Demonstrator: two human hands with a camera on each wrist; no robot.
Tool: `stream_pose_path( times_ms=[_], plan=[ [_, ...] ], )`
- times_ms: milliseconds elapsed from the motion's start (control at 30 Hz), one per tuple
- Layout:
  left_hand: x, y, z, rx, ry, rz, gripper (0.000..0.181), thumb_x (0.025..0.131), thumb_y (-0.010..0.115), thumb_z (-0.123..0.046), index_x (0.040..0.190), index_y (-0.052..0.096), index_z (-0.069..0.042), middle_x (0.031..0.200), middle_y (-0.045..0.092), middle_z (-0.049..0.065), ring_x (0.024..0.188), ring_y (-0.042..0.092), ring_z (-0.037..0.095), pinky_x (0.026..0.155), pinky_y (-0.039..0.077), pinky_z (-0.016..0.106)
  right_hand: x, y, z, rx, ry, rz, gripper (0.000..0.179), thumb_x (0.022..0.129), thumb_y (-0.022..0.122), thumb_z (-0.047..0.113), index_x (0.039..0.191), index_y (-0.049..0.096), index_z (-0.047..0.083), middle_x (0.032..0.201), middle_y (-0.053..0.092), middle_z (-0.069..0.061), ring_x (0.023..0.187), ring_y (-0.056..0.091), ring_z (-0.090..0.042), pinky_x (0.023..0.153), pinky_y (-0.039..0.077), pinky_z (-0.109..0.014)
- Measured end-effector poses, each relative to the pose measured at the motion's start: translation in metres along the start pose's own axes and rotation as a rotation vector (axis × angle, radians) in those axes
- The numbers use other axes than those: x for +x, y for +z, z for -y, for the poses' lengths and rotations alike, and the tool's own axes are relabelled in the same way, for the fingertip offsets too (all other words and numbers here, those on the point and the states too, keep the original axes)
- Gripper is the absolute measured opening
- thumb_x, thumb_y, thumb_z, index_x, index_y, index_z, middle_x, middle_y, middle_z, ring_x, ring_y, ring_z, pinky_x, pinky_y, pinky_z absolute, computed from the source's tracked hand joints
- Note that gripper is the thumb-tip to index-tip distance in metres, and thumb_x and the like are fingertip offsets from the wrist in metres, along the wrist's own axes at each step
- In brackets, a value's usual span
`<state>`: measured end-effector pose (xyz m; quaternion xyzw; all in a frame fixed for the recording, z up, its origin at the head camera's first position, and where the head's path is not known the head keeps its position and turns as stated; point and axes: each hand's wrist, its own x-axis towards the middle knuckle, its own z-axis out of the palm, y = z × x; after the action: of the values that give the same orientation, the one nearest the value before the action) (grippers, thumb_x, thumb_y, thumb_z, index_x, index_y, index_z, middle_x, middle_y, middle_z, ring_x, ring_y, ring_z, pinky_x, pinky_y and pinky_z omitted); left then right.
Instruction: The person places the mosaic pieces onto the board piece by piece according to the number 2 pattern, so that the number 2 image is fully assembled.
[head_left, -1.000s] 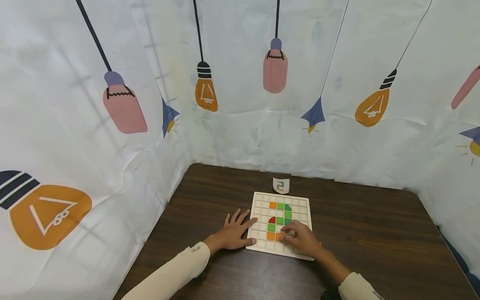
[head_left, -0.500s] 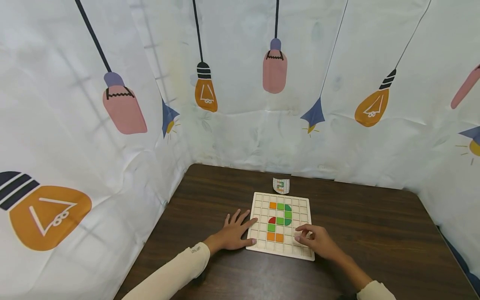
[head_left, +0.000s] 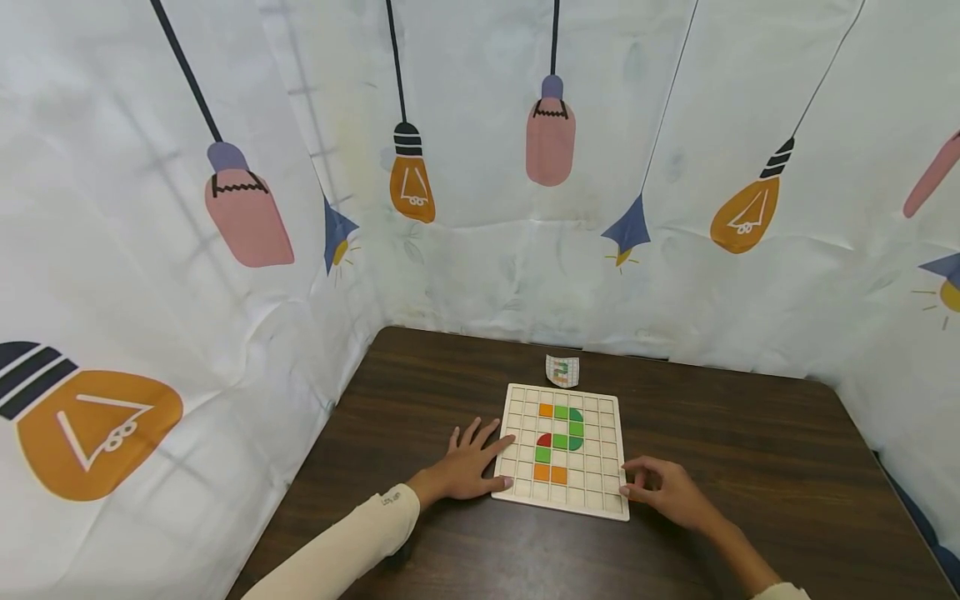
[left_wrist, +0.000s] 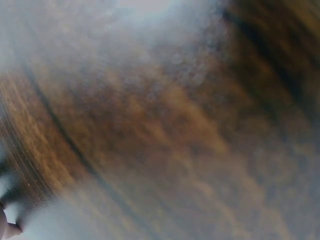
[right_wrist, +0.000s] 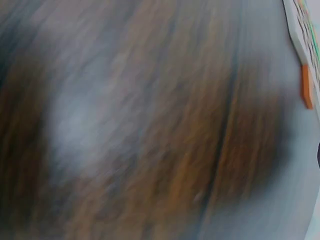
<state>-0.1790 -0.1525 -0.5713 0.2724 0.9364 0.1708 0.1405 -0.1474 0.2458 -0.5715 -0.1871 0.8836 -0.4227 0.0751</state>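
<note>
A pale square grid board (head_left: 525,400) lies on the dark wooden table. Coloured tiles sit in its cells: a red rounded tile (head_left: 544,440), several green tiles (head_left: 560,442) and several orange ones (head_left: 551,473). My left hand (head_left: 467,469) rests at the board's left edge, fingers spread, with the thumb and index finger over it. At the right edge is my right hand (head_left: 663,490), its thumb and index fingertips curved and apart. The right wrist view shows an orange piece (right_wrist: 306,86) against the board's side; in the head view the right hand hides that spot.
Behind the board lies a small card (head_left: 562,372) printed with a coloured grid pattern. A white curtain (head_left: 480,275) with lamp drawings encloses the table (head_left: 750,442) at the back and sides. Mostly blurred tabletop fills the left wrist view.
My right hand has drawn back rightward from over the orange tiles to the board's right edge, uncovering the lower right cells. The left hand and board stay still.
</note>
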Motion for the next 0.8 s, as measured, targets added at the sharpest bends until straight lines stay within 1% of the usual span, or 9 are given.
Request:
stream_pose_path(
  times_ms=[100, 200, 300, 500, 667, 800],
  plan=[
    [-0.001, -0.001, -0.001, -0.002, 0.009, -0.003, 0.076, 0.097, 0.049, -0.066, 0.161, 0.026, -0.031, 0.169, 0.014, 0.010, 0.153, 0.009, 0.046, 0.112, 0.012, 0.076, -0.004, -0.001, -0.003, -0.035, 0.020, 0.004, 0.039, 0.087, 0.080, 0.033, 0.116, 0.069, 0.008, 0.080, 0.059, 0.008, 0.056, 0.043, 0.001, 0.050, 0.038, -0.021],
    [-0.001, -0.002, -0.002, 0.002, 0.010, -0.004, 0.076, 0.097, 0.049, -0.066, 0.161, 0.027, -0.030, 0.169, 0.014, 0.010, 0.153, 0.009, 0.046, 0.112, 0.013, 0.076, -0.006, -0.002, -0.005, -0.049, 0.060, 0.007, 0.045, 0.084, 0.083, 0.035, 0.117, 0.069, 0.009, 0.085, 0.059, 0.004, 0.058, 0.044, 0.000, 0.052, 0.039, -0.021],
    [-0.001, -0.002, -0.002, 0.009, 0.007, -0.002, 0.077, 0.097, 0.048, -0.067, 0.161, 0.026, -0.031, 0.169, 0.014, 0.009, 0.154, 0.009, 0.046, 0.113, 0.013, 0.075, -0.007, -0.003, -0.007, -0.067, 0.075, 0.005, 0.048, 0.082, 0.084, 0.036, 0.118, 0.068, 0.008, 0.090, 0.060, 0.001, 0.060, 0.045, -0.001, 0.053, 0.039, -0.021],
    [0.000, -0.001, 0.000, 0.014, 0.003, 0.004, 0.077, 0.097, 0.047, -0.068, 0.161, 0.025, -0.031, 0.169, 0.013, 0.009, 0.154, 0.008, 0.045, 0.113, 0.012, 0.075, -0.010, -0.004, -0.010, -0.098, 0.043, -0.006, 0.048, 0.081, 0.085, 0.035, 0.118, 0.068, 0.009, 0.097, 0.061, -0.001, 0.065, 0.045, -0.002, 0.056, 0.040, -0.021],
    [0.000, -0.001, 0.000, 0.009, 0.003, 0.006, 0.077, 0.097, 0.047, -0.068, 0.161, 0.025, -0.031, 0.169, 0.013, 0.009, 0.154, 0.008, 0.045, 0.113, 0.012, 0.075, -0.013, -0.003, -0.012, -0.122, 0.017, -0.024, 0.045, 0.081, 0.085, 0.035, 0.116, 0.070, 0.011, 0.099, 0.062, 0.001, 0.073, 0.048, -0.003, 0.059, 0.041, -0.021],
    [-0.001, -0.001, -0.001, 0.002, 0.010, 0.001, 0.077, 0.097, 0.048, -0.066, 0.161, 0.026, -0.030, 0.169, 0.013, 0.010, 0.153, 0.009, 0.046, 0.113, 0.012, 0.075, -0.013, -0.002, -0.013, -0.127, 0.011, -0.040, 0.044, 0.081, 0.085, 0.034, 0.115, 0.071, 0.011, 0.099, 0.062, 0.001, 0.073, 0.048, -0.002, 0.059, 0.042, -0.021]
  ],
)
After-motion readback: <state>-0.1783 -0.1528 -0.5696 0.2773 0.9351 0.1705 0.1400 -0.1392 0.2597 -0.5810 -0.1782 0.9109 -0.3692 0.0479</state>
